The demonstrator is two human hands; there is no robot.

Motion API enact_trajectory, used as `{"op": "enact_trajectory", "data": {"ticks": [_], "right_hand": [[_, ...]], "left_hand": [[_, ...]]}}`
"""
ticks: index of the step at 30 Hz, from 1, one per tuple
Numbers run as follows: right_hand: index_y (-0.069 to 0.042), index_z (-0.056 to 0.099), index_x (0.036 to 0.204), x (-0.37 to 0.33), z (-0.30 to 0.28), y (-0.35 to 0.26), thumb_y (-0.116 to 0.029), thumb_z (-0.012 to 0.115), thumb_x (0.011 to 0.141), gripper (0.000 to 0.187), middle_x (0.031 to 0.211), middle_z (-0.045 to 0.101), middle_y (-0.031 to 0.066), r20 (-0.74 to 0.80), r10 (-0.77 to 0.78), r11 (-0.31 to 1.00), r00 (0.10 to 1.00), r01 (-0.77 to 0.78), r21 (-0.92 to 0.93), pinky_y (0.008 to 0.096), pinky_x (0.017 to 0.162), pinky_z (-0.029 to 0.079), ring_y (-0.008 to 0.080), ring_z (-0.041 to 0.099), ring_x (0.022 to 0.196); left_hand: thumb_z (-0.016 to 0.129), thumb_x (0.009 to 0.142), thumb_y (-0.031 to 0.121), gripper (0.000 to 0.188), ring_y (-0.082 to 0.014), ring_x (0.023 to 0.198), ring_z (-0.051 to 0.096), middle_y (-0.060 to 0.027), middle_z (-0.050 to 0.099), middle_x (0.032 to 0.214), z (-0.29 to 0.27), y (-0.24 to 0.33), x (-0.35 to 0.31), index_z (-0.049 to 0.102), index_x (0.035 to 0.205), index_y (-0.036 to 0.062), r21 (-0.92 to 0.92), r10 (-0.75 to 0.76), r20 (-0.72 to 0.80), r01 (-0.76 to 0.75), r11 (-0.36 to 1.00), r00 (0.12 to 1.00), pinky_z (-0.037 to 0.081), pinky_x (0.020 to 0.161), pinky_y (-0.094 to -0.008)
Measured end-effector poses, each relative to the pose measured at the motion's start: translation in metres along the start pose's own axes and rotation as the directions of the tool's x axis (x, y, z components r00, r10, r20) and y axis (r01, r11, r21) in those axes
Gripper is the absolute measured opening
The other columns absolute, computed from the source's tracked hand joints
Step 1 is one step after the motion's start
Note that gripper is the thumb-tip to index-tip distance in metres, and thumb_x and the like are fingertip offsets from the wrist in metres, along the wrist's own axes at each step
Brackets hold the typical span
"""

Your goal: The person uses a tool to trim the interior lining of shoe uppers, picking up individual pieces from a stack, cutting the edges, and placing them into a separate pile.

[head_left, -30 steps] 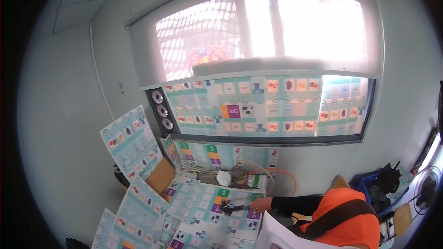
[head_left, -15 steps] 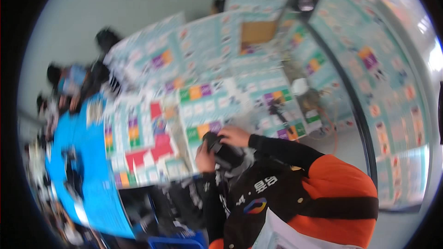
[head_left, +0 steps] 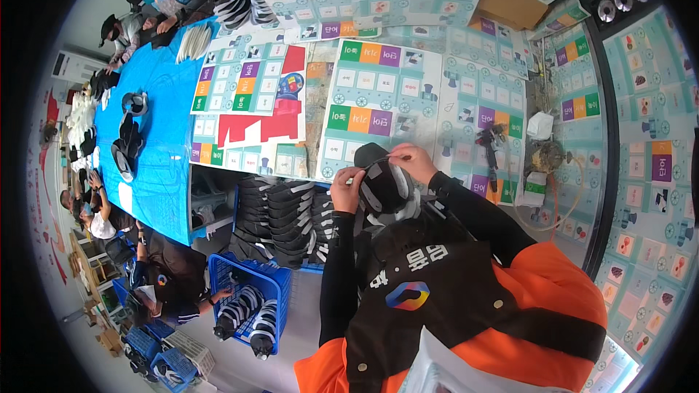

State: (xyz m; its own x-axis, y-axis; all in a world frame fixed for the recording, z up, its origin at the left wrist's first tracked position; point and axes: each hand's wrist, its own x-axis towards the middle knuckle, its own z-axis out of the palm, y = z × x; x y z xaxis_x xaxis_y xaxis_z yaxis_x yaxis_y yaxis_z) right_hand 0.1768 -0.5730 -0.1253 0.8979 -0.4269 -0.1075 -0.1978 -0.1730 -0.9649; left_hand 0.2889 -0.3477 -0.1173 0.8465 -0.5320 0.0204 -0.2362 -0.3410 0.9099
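A black cap with grey panels (head_left: 386,185) is held in front of my chest, its dark brim pointing away toward the table. My left hand (head_left: 347,188) pinches the cap's edge on the left, where brim and crown meet. On the opposite side, my right hand (head_left: 413,164) grips the same edge with bent fingers. The cap's lower end rests close to my dark apron (head_left: 408,262), and its underside is hidden.
Printed sheets cover the table (head_left: 382,120) ahead. A black hand tool (head_left: 493,149) lies to the right. Stacked caps (head_left: 273,215) stand below the table's left end. Co-workers sit along a blue table (head_left: 156,182), and one reaches toward a blue basket (head_left: 280,306).
My view has swung and steadied from a blur. The hands, earlier close together on the cap, now sit on either side of its brim, with the grey panels showing between them.
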Motion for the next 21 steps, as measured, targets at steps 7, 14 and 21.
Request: {"op": "enact_trajectory", "data": {"ticks": [7,14,21], "right_hand": [[-0.002,0.075,0.095,0.008,-0.009,0.012,-0.024,0.074,0.092,0.022,0.088,0.072,0.0129,0.05,0.08,0.987,0.996,-0.072,-0.141,0.034,0.074,0.055,0.02,0.07,0.079],[-0.004,0.066,0.117,0.031,-0.043,0.024,-0.02,0.07,0.095,0.028,0.107,0.067,0.0061,0.405,0.286,0.866,0.868,-0.415,0.278,0.0301,0.092,0.047,0.015,0.06,0.097],[-0.016,0.057,0.139,0.004,-0.038,-0.132,-0.006,0.071,0.084,0.057,0.134,0.053,0.0119,0.207,-0.515,0.658,0.832,0.538,-0.527,0.0431,0.104,0.049,0.0344,0.048,0.132]], "left_hand": [[0.07,0.097,0.018,0.019,-0.0176,0.085,0.067,-0.0105,0.072,0.094,0.028,-0.01,-0.002,0.071,0.095,-0.0012,0.007,-0.157,-0.035,0.157,0.988,0.987,0.052,0.076,-0.034],[0.056,0.106,0.025,0.036,-0.0121,0.086,0.062,-0.0051,0.071,0.098,0.028,0.005,0.047,0.067,0.111,-0.0092,-0.501,-0.44,0.489,0.655,0.565,0.753,0.048,0.077,-0.027],[0.058,0.104,0.018,0.03,-0.0113,0.093,0.064,-0.0055,0.071,0.103,0.009,0.071,0.085,0.066,0.121,-0.0054,-0.454,-0.215,0.389,0.39,0.801,0.896,0.05,0.084,-0.0252]]}}
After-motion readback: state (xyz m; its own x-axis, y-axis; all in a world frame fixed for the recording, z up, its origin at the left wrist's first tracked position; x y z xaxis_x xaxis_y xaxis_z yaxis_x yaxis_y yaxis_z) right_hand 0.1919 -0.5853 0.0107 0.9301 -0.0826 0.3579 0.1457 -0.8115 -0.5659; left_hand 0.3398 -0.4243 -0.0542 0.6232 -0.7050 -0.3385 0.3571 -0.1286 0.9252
